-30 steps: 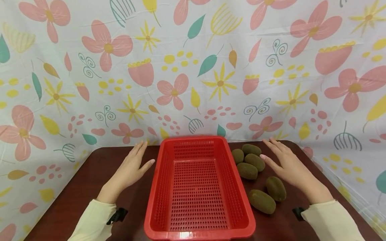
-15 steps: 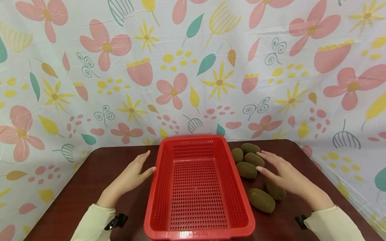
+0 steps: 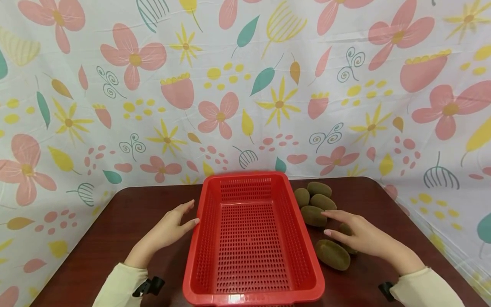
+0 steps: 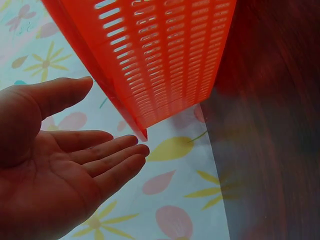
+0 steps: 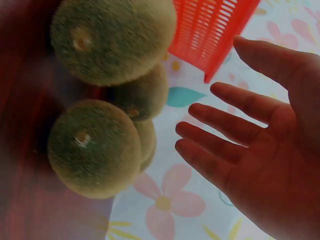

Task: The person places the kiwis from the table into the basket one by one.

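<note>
A red perforated plastic basket (image 3: 251, 247) stands on the dark table with nothing in it. Several brown kiwifruit lie along its right side: a cluster towards the back, including one kiwifruit (image 3: 313, 216), and a pair nearer the front, including another kiwifruit (image 3: 333, 255). My right hand (image 3: 364, 234) hovers over the front pair, fingers extended and holding nothing; it partly hides one of them. In the right wrist view the kiwifruit (image 5: 95, 149) sit apart from the fingers. My left hand (image 3: 165, 232) is relaxed beside the basket's left rim, thumb tip close to it; whether they touch I cannot tell.
The dark brown table (image 3: 103, 256) reaches back to a white curtain (image 3: 245, 85) printed with flowers and leaves. The curtain also runs along the table's left and right sides. A black strap (image 3: 149, 286) sits at the left wrist.
My right hand has come down and towards me, from beside the back cluster to over the front pair. The left hand has lowered slightly beside the rim. Basket and kiwifruit stay put.
</note>
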`<state>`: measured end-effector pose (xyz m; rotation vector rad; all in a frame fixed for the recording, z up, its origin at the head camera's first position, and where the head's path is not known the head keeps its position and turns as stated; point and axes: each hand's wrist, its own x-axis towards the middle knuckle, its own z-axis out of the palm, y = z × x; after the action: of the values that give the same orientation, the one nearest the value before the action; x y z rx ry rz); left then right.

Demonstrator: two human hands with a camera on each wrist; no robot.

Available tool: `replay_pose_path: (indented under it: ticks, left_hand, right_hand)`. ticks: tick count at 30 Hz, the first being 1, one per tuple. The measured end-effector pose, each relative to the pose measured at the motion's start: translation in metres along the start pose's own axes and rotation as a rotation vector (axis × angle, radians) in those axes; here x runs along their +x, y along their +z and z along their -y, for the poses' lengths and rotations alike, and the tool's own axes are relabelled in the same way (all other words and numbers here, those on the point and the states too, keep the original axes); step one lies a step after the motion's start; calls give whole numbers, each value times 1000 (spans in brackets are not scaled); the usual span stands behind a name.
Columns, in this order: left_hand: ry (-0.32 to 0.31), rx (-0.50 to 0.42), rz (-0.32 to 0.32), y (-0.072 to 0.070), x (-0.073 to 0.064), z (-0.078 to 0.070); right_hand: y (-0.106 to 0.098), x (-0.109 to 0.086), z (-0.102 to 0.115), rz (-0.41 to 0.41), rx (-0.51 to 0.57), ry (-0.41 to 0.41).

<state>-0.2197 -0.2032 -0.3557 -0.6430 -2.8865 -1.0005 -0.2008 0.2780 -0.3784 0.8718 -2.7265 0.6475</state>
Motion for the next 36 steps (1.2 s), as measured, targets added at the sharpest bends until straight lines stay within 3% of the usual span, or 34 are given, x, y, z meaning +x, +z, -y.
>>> replay_pose_path:
  ticks: [9, 17, 29, 36]
  left_hand:
    - [-55, -162, 36, 3, 3, 0]
    - [-148, -322, 42, 5, 6, 0]
    - [-238, -479, 41, 6, 10, 2]
    - [-273, -534, 46, 8, 12, 4]
  right_hand:
    - [8, -4, -4, 172, 87, -46]
    - [12, -5, -8, 215, 107, -115]
    - [8, -5, -4, 363, 164, -9]
    - [7, -2, -3, 402, 190, 28]
